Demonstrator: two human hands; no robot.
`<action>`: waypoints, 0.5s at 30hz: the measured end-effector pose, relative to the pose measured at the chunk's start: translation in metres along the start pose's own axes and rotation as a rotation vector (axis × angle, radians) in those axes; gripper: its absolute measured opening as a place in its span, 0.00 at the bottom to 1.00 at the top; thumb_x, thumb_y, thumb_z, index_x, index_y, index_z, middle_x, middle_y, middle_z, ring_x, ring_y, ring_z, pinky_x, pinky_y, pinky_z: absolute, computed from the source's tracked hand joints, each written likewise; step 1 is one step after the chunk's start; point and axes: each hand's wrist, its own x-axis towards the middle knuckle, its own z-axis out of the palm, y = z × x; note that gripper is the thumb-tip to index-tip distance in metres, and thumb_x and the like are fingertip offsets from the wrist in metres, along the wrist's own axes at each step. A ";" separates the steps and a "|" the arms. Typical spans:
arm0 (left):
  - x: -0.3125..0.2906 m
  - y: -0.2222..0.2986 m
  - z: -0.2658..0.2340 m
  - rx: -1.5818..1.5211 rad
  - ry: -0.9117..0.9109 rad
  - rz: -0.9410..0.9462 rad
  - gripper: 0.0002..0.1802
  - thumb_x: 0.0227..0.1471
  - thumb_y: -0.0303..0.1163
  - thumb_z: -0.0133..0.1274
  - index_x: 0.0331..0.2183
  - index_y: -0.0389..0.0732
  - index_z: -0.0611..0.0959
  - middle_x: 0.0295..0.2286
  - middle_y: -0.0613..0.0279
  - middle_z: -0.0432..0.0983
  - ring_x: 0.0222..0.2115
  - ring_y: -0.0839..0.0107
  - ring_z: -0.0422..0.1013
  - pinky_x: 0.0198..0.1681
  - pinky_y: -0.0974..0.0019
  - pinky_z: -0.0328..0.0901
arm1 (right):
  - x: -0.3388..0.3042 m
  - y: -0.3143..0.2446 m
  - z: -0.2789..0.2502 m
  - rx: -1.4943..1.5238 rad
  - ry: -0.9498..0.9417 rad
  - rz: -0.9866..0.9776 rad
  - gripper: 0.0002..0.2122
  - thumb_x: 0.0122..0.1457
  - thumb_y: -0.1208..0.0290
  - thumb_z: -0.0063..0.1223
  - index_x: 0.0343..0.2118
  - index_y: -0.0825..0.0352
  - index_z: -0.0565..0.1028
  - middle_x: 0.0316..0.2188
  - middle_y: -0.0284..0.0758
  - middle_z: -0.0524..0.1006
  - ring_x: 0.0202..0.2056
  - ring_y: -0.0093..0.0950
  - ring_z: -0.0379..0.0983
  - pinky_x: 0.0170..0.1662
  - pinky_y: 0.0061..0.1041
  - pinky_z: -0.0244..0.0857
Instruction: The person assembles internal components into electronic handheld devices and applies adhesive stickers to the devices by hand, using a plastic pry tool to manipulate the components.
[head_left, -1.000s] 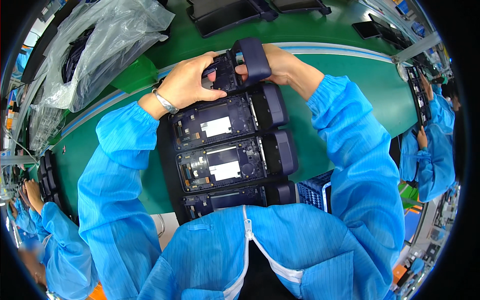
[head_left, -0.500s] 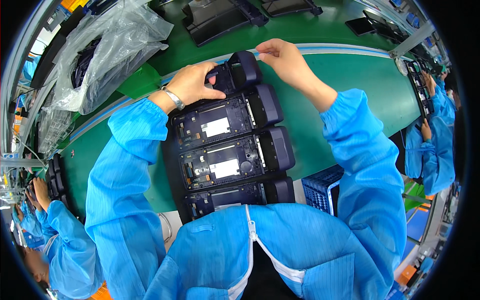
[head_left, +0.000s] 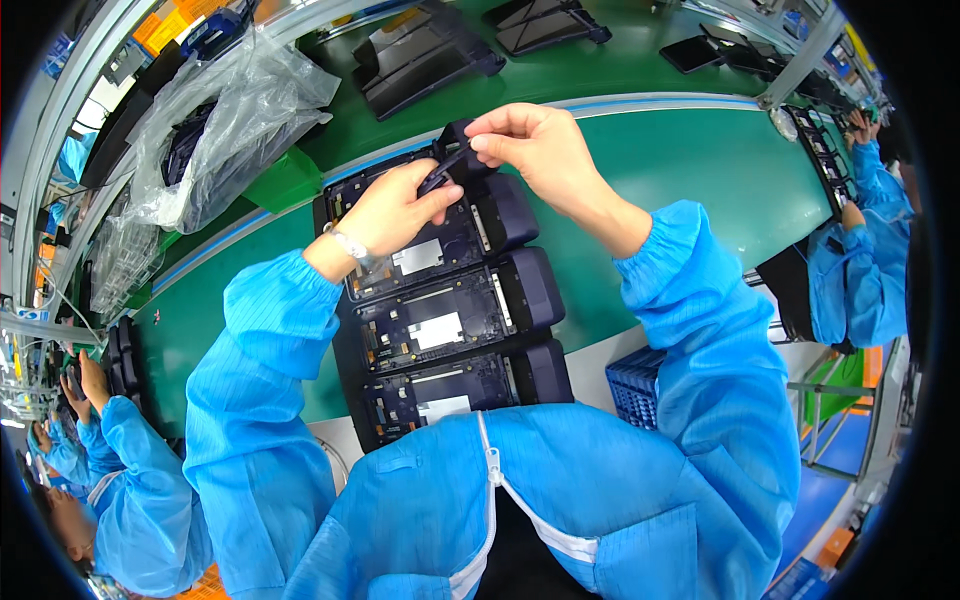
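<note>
Left of the dark housings [head_left: 480,305], clear plastic [head_left: 235,130] overlaps a green bin [head_left: 290,180].

Device housings [head_left: 540,285]: dark moulded plastic, matt, smooth on the rounded ends; white inset panels [head_left: 436,331], smooth. Green worktop [head_left: 650,270], smooth, faint sheen; bag [head_left: 262,100], clear plastic film, crinkled, glossy. Sleeves [head_left: 270,345], fine-striped cloth, light sheen; bracelet [head_left: 349,244], shiny metal.
</note>
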 end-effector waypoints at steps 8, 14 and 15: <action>-0.017 0.018 0.014 -0.970 0.240 -0.144 0.14 0.51 0.33 0.54 0.38 0.36 0.75 0.29 0.63 0.74 0.12 0.89 0.51 0.12 0.82 0.44 | -0.019 0.001 -0.011 0.186 0.127 0.072 0.09 0.52 0.77 0.54 0.36 0.74 0.74 0.30 0.36 0.76 0.30 0.22 0.72 0.36 0.20 0.69; -0.010 0.030 0.013 -0.461 0.290 0.119 0.10 0.48 0.29 0.55 0.33 0.34 0.78 0.26 0.64 0.77 0.23 0.83 0.68 0.26 0.79 0.62 | -0.031 -0.014 -0.013 -0.328 -0.128 -0.103 0.07 0.52 0.75 0.53 0.34 0.71 0.76 0.28 0.34 0.77 0.31 0.22 0.73 0.36 0.19 0.67; -0.012 0.036 0.013 -0.406 0.278 0.107 0.10 0.47 0.29 0.56 0.33 0.34 0.78 0.27 0.64 0.77 0.26 0.81 0.69 0.30 0.77 0.63 | -0.032 -0.014 -0.012 -0.504 -0.084 -0.271 0.09 0.50 0.69 0.54 0.33 0.65 0.77 0.25 0.36 0.77 0.28 0.30 0.74 0.33 0.26 0.65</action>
